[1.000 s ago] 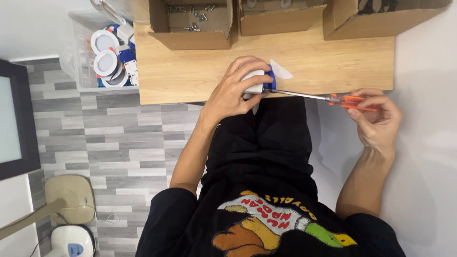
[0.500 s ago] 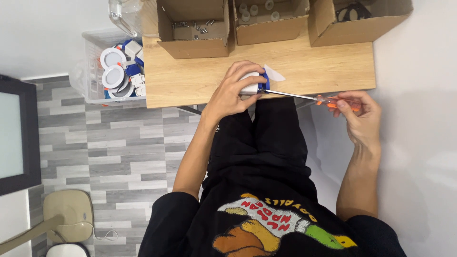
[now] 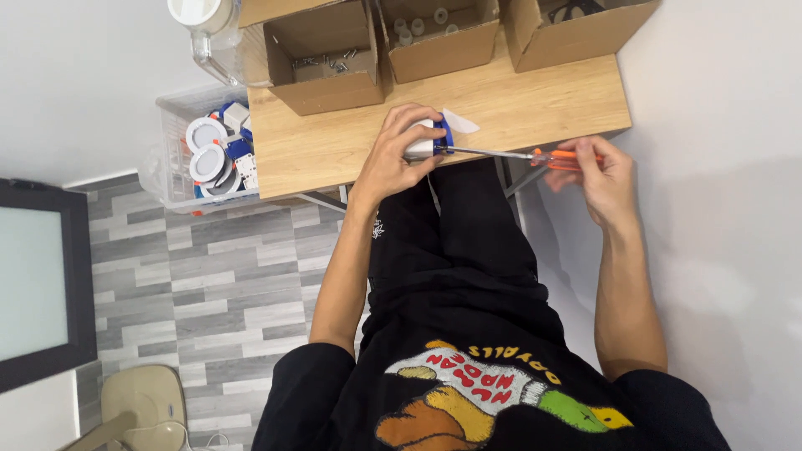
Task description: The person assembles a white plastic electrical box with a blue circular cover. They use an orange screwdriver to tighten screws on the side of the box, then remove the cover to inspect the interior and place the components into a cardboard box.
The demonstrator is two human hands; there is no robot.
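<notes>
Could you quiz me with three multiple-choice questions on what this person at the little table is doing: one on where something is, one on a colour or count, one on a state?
1. Where is the clear bin of white round parts?
A. On the wooden table
B. On the floor beside the table
C. In the person's lap

2. What colour is the screwdriver handle?
A. Orange
B. Green
C. Black

3. How does the left hand stand?
A. Lying flat and empty
B. Closed around a small white and blue part
C. Reaching into a cardboard box

Answers: 1 B, the bin sits at the wooden table edge, lower down; 2 A, orange shows in the right hand; 3 B, fingers wrap the part.
</notes>
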